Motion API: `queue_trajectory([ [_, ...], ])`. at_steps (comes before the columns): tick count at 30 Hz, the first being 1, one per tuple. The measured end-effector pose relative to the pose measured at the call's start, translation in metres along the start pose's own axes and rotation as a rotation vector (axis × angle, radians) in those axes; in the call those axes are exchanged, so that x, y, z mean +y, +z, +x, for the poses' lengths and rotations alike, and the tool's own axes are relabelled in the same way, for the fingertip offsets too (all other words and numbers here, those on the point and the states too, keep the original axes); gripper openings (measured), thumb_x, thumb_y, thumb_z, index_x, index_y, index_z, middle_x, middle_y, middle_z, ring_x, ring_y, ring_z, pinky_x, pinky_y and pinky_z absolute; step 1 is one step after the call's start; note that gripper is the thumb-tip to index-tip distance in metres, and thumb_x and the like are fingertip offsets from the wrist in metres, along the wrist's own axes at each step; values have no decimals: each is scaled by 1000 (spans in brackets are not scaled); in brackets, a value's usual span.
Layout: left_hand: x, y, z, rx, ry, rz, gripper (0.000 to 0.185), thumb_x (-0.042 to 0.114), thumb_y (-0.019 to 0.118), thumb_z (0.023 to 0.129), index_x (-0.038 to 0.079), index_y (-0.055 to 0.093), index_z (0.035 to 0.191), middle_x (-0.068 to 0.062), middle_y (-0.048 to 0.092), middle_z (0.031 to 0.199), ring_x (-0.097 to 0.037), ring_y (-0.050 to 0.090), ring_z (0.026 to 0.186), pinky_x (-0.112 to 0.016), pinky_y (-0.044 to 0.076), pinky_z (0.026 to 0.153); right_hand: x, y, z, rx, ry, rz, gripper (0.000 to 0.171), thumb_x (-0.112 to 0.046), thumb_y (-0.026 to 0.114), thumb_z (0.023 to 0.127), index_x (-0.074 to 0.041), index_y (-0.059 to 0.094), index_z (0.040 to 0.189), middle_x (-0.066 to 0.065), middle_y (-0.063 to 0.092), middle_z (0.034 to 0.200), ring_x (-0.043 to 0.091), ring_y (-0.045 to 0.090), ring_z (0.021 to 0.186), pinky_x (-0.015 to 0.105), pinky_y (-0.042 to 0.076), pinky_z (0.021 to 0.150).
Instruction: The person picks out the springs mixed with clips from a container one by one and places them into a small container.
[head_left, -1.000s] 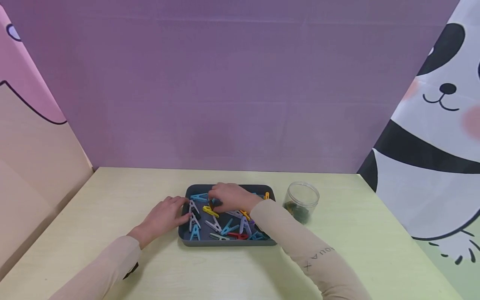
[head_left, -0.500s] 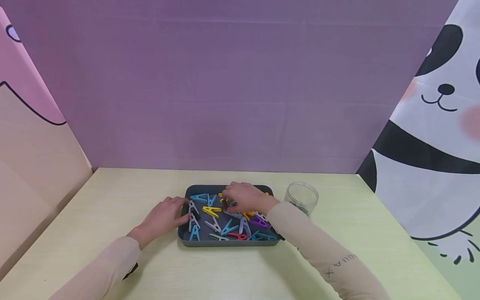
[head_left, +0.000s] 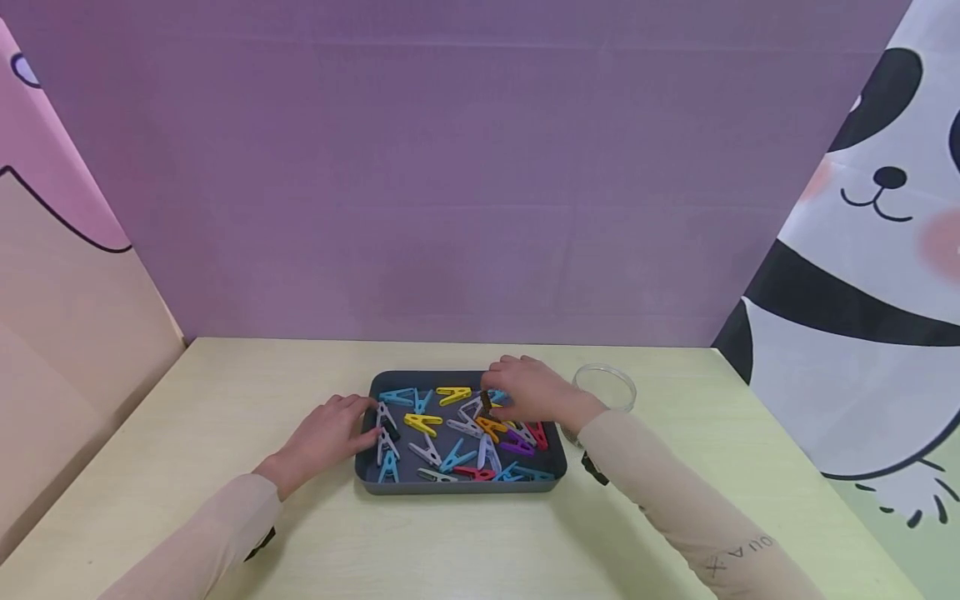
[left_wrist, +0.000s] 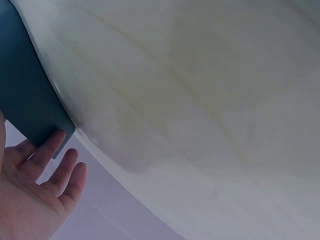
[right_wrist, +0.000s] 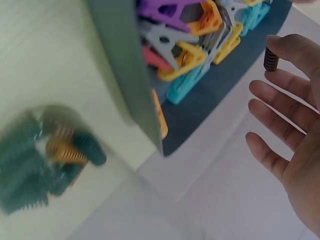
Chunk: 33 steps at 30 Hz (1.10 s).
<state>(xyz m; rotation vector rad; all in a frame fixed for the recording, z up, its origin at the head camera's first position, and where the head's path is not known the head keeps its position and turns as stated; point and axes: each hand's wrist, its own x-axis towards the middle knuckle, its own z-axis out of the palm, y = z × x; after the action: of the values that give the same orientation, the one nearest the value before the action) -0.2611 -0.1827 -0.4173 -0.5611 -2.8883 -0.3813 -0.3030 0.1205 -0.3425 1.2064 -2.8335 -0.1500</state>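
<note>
My right hand (head_left: 536,390) is over the back right of a grey tray (head_left: 457,488). In the right wrist view it pinches a small dark ribbed coil (right_wrist: 271,60) between thumb and index finger, the other fingers spread. Below lie several plastic clothespins (head_left: 422,423) in yellow, blue, purple, grey, red and orange, scattered over the tray floor. At the tray's left rim rests my left hand (head_left: 322,437), its fingers touching the edge. In the left wrist view, those loosely bent fingers (left_wrist: 51,142) meet the tray's corner.
Right of the tray stands a clear round jar (head_left: 618,385), partly behind the right wrist. Teal ribbed pieces (right_wrist: 20,175) and an orange-brown one (right_wrist: 65,151) show inside it. A purple backdrop (head_left: 450,208) rises at the table's far edge.
My right hand has moved right across the tray, toward the jar, with the dark coil in its fingers. More clothespins are uncovered. The left hand stays at the rim.
</note>
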Motion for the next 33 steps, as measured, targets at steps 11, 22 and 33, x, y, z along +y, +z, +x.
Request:
queue_trajectory([
  [11,-1,0,0,9,8,1,45,37,60,85,7,57,118,-11,61,117,-29,55,105,-45,46,90,22,-20,-28,61,40,9,28,-29,71,76,-17,65,101,-1,64,100,20,55,98,48,45,89],
  [22,-2,1,1,-2,2,-5,47,39,60,84,7,56,119,-12,60,119,-30,55,107,-46,46,91,47,-27,-54,117,118,55,26,-27,69,78,-15,64,100,-3,64,98,17,56,89,41,48,81],
  [33,-2,1,0,-6,1,-13,46,38,60,84,7,57,118,-11,60,119,-30,55,106,-45,46,91,71,-25,-79,175,190,69,26,-25,70,76,-12,64,98,1,63,92,20,58,87,42,49,80],
])
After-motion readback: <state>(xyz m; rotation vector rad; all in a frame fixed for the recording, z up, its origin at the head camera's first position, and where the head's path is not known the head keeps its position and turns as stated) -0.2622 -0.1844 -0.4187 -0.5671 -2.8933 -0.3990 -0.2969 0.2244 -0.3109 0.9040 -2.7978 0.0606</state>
